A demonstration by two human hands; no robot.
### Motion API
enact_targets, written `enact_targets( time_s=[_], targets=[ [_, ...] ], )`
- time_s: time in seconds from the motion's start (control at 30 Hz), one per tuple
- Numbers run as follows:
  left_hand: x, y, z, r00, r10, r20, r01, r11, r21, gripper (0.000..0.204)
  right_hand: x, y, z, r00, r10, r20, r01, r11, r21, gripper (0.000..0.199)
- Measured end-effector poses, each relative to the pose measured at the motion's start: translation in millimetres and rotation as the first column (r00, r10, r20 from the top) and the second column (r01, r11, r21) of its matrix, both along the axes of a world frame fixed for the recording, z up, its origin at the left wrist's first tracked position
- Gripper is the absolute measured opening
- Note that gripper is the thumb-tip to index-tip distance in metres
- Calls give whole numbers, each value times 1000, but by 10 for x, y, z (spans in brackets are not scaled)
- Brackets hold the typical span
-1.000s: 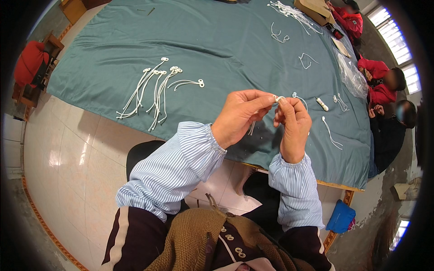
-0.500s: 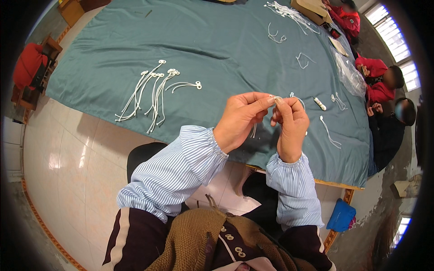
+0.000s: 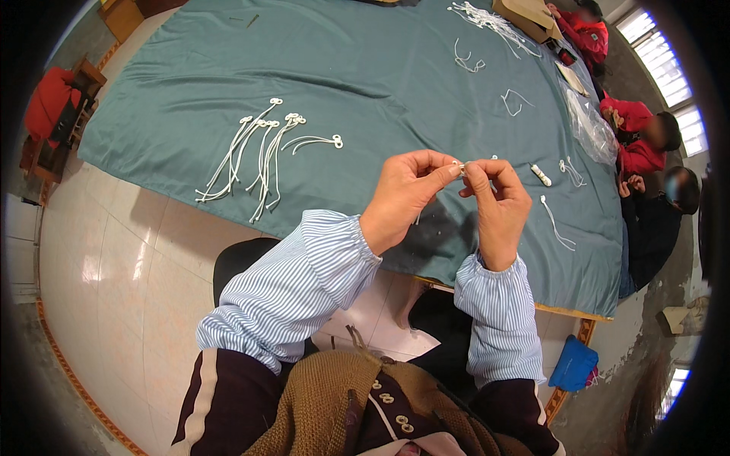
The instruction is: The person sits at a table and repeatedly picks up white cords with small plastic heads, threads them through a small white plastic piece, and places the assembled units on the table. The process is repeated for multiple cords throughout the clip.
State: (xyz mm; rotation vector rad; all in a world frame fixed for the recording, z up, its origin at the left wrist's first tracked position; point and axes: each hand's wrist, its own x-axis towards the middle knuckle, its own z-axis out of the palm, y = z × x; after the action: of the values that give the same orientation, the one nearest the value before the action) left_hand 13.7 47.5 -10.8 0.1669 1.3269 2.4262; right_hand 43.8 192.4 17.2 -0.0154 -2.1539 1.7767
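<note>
Over the near edge of the table, my left hand (image 3: 408, 196) and my right hand (image 3: 499, 204) meet at their fingertips. Both pinch a thin white cord (image 3: 461, 169), most of it covered by the fingers; a loose end hangs below my left hand. Whether a knot is formed there is too small to tell. To the left lie several white cords with looped knots (image 3: 266, 163) at their far ends. One more knotted cord (image 3: 337, 141) rests closer to my left hand. Beyond my right hand are a small wound cord bundle (image 3: 541, 175) and a single white cord (image 3: 559, 225).
A creased green cloth (image 3: 365, 76) covers the table. At the far right are a pile of white cords (image 3: 494, 26), a cardboard box (image 3: 526, 19) and a clear plastic bag (image 3: 589, 129). People in red (image 3: 637, 129) and dark clothes (image 3: 654, 228) sit along the right side.
My right hand has shifted slightly right and turned, with its fingertips still at the cord. The cord's arch between the fingertips has become smaller. My left hand is nearly where it was.
</note>
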Motion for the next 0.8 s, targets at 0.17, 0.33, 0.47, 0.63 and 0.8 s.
enact_targets(
  time_s=[0.17, 0.33, 0.47, 0.63, 0.8],
  targets=[
    [-3, 13, -6, 999, 8, -38, -8, 1000, -15, 20, -16, 66, -32, 973, 145, 182, -70, 928, -367, 17],
    [-16, 39, -64, 974, 83, -212, -109, 987, -116, 17, -22, 95, 51, 993, 83, 87, -78, 995, -62, 10],
    [-45, 1, -93, 887, 5, -461, -188, 917, -351, 16, 10, 123, 146, 995, 93, -24, -81, 948, 307, 8],
    [-74, -90, -34, 886, -146, -440, -97, 870, -483, 17, 14, 174, 210, 967, 234, -99, -135, 803, 580, 6],
    [-85, -89, 14, 941, -170, -291, 51, 925, -377, 19, 11, 123, 151, 966, 210, -152, -69, 773, 630, 6]
  ],
)
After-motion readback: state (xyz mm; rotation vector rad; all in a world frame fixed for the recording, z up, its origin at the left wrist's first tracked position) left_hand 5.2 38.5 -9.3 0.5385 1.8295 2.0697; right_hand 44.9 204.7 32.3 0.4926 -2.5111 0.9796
